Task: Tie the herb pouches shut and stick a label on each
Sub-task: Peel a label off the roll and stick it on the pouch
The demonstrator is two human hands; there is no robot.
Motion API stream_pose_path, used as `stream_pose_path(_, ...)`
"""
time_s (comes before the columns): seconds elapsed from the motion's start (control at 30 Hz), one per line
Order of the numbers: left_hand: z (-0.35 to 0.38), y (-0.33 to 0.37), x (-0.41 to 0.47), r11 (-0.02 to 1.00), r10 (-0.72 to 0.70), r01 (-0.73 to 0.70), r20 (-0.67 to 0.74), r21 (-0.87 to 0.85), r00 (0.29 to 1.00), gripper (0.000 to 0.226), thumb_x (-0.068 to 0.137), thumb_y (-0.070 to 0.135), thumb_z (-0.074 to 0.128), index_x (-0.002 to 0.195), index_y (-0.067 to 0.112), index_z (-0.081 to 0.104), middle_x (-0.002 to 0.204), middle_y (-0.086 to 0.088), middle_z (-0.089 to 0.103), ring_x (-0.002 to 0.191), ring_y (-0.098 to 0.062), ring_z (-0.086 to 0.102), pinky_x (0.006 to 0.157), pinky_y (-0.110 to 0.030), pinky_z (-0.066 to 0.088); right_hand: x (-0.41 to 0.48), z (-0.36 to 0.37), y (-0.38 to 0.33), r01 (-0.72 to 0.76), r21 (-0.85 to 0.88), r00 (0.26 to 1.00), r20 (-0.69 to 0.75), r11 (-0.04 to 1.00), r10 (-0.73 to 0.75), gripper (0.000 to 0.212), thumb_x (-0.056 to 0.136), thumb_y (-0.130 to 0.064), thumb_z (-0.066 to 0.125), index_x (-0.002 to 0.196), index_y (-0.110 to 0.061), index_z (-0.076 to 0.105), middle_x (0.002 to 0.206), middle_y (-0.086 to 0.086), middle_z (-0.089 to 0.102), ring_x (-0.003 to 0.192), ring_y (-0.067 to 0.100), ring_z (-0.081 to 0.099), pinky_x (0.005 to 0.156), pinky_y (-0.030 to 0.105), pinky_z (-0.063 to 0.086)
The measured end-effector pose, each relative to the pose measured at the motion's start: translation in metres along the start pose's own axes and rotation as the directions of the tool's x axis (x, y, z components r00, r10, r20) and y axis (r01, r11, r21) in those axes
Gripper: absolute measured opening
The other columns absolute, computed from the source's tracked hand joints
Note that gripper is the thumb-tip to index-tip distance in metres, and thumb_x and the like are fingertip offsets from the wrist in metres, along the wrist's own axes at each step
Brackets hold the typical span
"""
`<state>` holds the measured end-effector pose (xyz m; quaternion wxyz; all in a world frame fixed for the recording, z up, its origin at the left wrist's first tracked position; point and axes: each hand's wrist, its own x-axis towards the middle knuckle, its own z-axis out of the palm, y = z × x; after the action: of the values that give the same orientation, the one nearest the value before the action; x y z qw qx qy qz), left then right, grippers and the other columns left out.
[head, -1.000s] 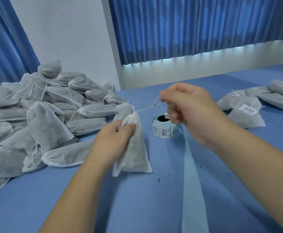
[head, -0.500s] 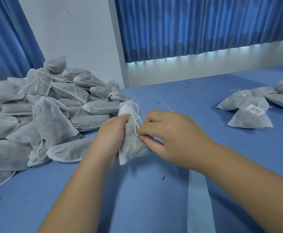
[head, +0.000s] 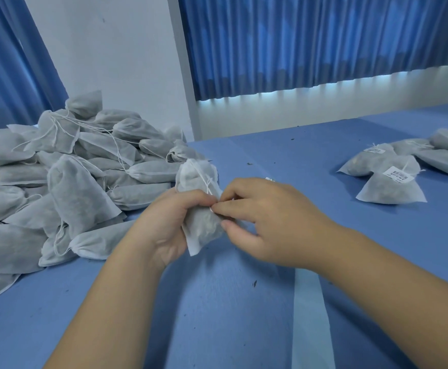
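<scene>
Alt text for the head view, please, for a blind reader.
The left hand grips a white pouch while the right hand pinches its string, at a blue table. A heap of pouches lies at left; labelled ones at right.

Seen from the wearer's own head, a person's left forearm [head: 105,310] and right forearm [head: 393,275] are bare as far as they show, and the left hand [head: 164,225] and right hand [head: 268,222] are bare too, the fingers [head: 233,206] ending in short, plain nails.

Left hand [head: 169,222] and right hand [head: 268,222] hide much of the pouch [head: 197,177].
</scene>
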<state>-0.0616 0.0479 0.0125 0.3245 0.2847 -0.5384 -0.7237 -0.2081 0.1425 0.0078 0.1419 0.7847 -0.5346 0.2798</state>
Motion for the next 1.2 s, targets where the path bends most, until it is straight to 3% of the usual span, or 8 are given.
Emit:
stream_pose_path(0.17, 0.006, -0.007, 0.004, 0.984, 0.059, -0.023, -0.202, 0.176, 0.978, 0.022, 0.081, -0.011, 0.055, 0.100, -0.004, 0.064, 0.085, -0.018, 0.061, 0.073, -0.029, 0.062, 0.063, -0.032, 0.054, 0.006, -0.008, 0.011, -0.178, 0.204, 0.978, -0.071, 0.963, 0.196, 0.021, 0.088, -0.026, 0.056, 0.100, -0.028, 0.073, 0.091, -0.011, 0.062, 0.081, 0.008, 0.058, 0.071, 0.029, 0.047)
stream_pose_path(0.27, 0.012, -0.013, 0.006, 0.943, 0.084, 0.001, -0.240, 0.333, 0.967, 0.020, 0.073, -0.006, 0.066, 0.091, 0.002, 0.063, 0.076, -0.011, 0.061, 0.074, -0.026, 0.059, 0.063, -0.030, 0.048, 0.009, -0.018, 0.038, -0.436, 0.432, 0.821, -0.169, 0.790, 0.545, 0.017, 0.086, -0.019, 0.060, 0.093, -0.028, 0.072, 0.077, -0.013, 0.064, 0.073, 0.004, 0.059, 0.071, 0.020, 0.047)
stream_pose_path(0.4, 0.015, -0.018, 0.004, 0.855, 0.121, 0.027, -0.250, 0.518, 0.961, 0.038, 0.055, 0.016, 0.068, 0.093, 0.013, 0.060, 0.081, -0.002, 0.064, 0.079, -0.024, 0.061, 0.070, -0.033, 0.047, -0.008, -0.019, 0.076, -0.815, 0.389, 0.509, 0.126, 0.430, 0.851, 0.022, 0.086, -0.030, 0.062, 0.105, -0.021, 0.059, 0.082, -0.002, 0.062, 0.075, 0.024, 0.069, 0.068, 0.036, 0.057)
stream_pose_path(0.5, 0.015, -0.021, 0.006, 0.771, 0.220, 0.015, -0.289, 0.636, 0.932, 0.047, 0.073, 0.014, 0.069, 0.117, 0.025, 0.056, 0.105, 0.004, 0.065, 0.101, -0.022, 0.061, 0.077, -0.035, 0.049, -0.016, -0.016, 0.077, -0.907, 0.324, 0.390, 0.410, 0.267, 0.825, 0.045, 0.082, -0.038, 0.066, 0.117, -0.018, 0.047, 0.085, 0.007, 0.064, 0.054, 0.018, 0.064, 0.056, 0.030, 0.056)
stream_pose_path(0.7, 0.019, -0.027, 0.009, 0.680, 0.326, -0.078, -0.206, 0.729, 0.923, 0.100, 0.083, 0.016, 0.065, 0.154, 0.044, -0.001, 0.154, 0.008, 0.028, 0.132, -0.017, 0.040, 0.096, -0.032, 0.038, -0.013, -0.007, 0.064, -0.836, 0.055, 0.519, 0.401, 0.546, 0.755, 0.068, 0.080, -0.020, 0.061, 0.140, -0.022, 0.029, 0.084, 0.003, 0.060, 0.066, 0.016, 0.057, 0.052, 0.026, 0.040)
stream_pose_path(0.8, 0.021, -0.029, 0.008, 0.647, 0.349, -0.137, -0.132, 0.750, 0.928, 0.089, 0.083, 0.013, 0.063, 0.145, 0.056, 0.016, 0.149, 0.007, 0.031, 0.118, -0.011, 0.050, 0.096, -0.034, 0.046, -0.011, -0.007, 0.055, -0.794, 0.153, 0.591, 0.419, 0.588, 0.689, 0.068, 0.080, -0.016, 0.061, 0.140, -0.024, 0.031, 0.086, 0.001, 0.058, 0.067, 0.017, 0.057, 0.053, 0.027, 0.043)
stream_pose_path(0.93, 0.020, -0.030, 0.009, 0.605, 0.335, -0.134, -0.098, 0.785, 0.937, 0.059, 0.081, 0.010, 0.061, 0.107, 0.060, 0.046, 0.108, 0.008, 0.043, 0.059, 0.006, 0.050, 0.048, -0.010, 0.037, -0.009, -0.006, 0.039, -0.735, 0.315, 0.673, 0.453, 0.601, 0.585, 0.073, 0.077, -0.014, 0.061, 0.141, -0.031, 0.029, 0.090, 0.004, 0.064, 0.072, 0.020, 0.061, 0.068, 0.038, 0.053)
stream_pose_path(1.2, 0.018, -0.030, 0.010, 0.601, 0.215, -0.038, -0.116, 0.798, 0.970, 0.034, 0.082, 0.003, 0.051, 0.075, 0.028, 0.072, 0.078, 0.000, 0.061, 0.059, -0.009, 0.052, 0.048, -0.017, 0.036, -0.011, 0.007, 0.011, -0.529, 0.513, 0.829, 0.482, 0.676, 0.284, 0.070, 0.075, -0.007, 0.059, 0.133, -0.037, 0.034, 0.066, -0.014, 0.056, 0.054, -0.004, 0.050, 0.054, 0.015, 0.042)
